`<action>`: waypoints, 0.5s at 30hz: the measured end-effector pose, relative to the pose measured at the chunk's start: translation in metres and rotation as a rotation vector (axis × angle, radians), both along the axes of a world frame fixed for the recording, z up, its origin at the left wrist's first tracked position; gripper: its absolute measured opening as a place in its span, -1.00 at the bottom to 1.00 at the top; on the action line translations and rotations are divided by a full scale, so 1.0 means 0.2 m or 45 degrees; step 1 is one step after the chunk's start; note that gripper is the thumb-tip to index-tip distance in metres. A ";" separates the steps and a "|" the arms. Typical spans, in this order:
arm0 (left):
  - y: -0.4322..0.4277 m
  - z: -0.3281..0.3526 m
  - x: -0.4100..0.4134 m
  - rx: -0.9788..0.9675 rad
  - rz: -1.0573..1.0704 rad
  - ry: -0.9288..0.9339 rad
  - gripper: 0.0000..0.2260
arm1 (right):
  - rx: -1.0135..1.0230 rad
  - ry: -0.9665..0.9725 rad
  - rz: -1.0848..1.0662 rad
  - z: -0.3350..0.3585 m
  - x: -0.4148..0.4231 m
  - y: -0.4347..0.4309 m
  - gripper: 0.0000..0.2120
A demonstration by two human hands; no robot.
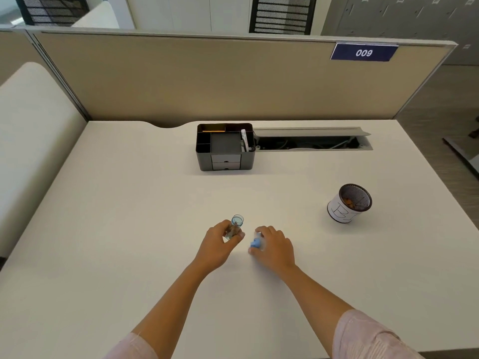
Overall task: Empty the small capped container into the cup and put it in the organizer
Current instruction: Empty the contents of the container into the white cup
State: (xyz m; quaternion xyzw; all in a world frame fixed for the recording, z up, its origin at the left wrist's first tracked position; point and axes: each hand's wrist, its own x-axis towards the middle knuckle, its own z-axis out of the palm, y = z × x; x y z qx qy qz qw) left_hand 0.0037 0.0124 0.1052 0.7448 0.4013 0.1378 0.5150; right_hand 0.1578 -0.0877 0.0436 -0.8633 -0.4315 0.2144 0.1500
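My left hand (pixel 217 246) grips a small clear container (pixel 235 226) with its mouth uncovered, tilted away from me just above the desk; brownish contents show inside. Close to its right, my right hand (pixel 274 246) holds the light blue cap (pixel 255 243) down near the desk surface. The cup (pixel 348 203), a black mesh cylinder with a white paper label, stands to the right with orange bits inside. The black organizer (pixel 225 147), with compartments on top and two grey drawers, stands at the back centre.
The white desk (pixel 129 216) ends at a beige partition. An open cable tray (pixel 311 142) sits right of the organizer. A pencil and white items lie in the organizer's compartments. A cream panel flanks the left edge.
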 end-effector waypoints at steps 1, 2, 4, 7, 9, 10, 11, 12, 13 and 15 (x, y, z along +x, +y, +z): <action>0.00 0.00 0.00 -0.001 0.000 -0.004 -0.81 | -0.003 0.025 -0.014 0.01 0.00 0.00 -0.46; 0.00 0.01 0.00 -0.005 0.000 -0.012 -0.82 | -0.003 0.036 -0.023 0.02 0.00 0.00 -0.41; 0.00 0.01 0.00 -0.015 0.000 -0.035 -0.84 | 0.041 0.043 -0.048 0.05 0.00 0.00 -0.38; 0.00 0.02 0.01 -0.009 -0.001 -0.049 -0.83 | 0.195 0.132 -0.159 0.13 -0.02 0.00 -0.54; -0.01 0.02 0.02 -0.010 0.001 -0.055 -0.82 | 0.252 0.279 -0.269 0.18 -0.04 -0.01 -0.66; -0.01 0.02 0.03 -0.013 -0.003 -0.067 -0.82 | 0.285 0.403 -0.343 0.21 -0.05 -0.02 -0.72; -0.02 0.03 0.04 -0.011 -0.013 -0.081 -0.83 | 0.328 0.557 -0.425 0.24 -0.06 -0.02 -0.78; -0.03 0.03 0.05 0.001 -0.029 -0.099 -0.83 | 0.356 0.739 -0.504 0.28 -0.07 -0.03 -0.85; -0.03 0.03 0.06 0.022 -0.048 -0.122 -0.83 | 0.350 0.921 -0.564 0.32 -0.08 -0.03 -0.88; -0.05 0.04 0.09 0.066 -0.079 -0.178 -0.82 | 0.303 1.284 -0.600 0.38 -0.09 -0.03 -0.77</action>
